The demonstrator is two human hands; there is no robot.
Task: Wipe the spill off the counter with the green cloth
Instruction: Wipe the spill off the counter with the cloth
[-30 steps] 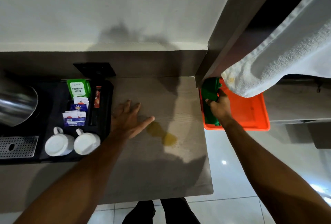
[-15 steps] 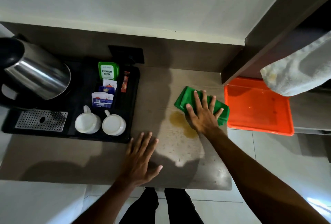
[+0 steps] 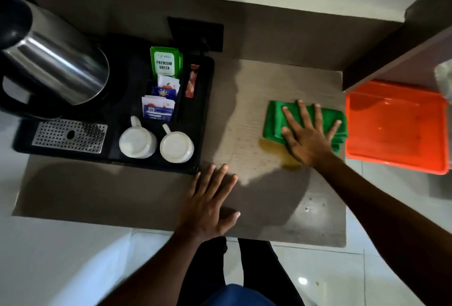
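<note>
From the head camera, the folded, fuzzy green cloth (image 3: 274,120) lies on the matte wood-grain counter (image 3: 256,208), its near edge touching the amber spill (image 3: 270,146). The right hand (image 3: 307,134) presses it flat, fingers spread; the left hand (image 3: 209,204) rests flat, empty. A black tray (image 3: 205,115) holds two white cups (image 3: 156,142), sachets (image 3: 161,90) and a steel kettle (image 3: 53,66).

Kettle (image 3: 52,61), two mugs (image 3: 137,140), orange tray (image 3: 396,156)

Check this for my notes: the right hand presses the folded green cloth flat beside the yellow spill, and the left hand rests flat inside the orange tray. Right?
Wrong about the left hand: the head view shows it flat on the counter; the orange tray is empty. The right hand, green cloth and spill are as stated.
</note>
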